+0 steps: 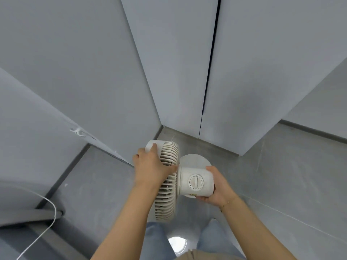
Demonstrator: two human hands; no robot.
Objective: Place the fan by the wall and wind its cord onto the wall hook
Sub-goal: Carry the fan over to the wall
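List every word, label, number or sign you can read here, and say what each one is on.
None can be read.
Small yellowish label on the lower edge of the fan's motor housing: too small and blurred.
Tick marks around the control dial: no legible numbers.

One fan (169,177) is in view, with one round dial (195,182) on its body. Two hands hold it: one left hand (150,166), one right hand (218,186). One white cord (47,225) and one wall hook (78,131) show at left.
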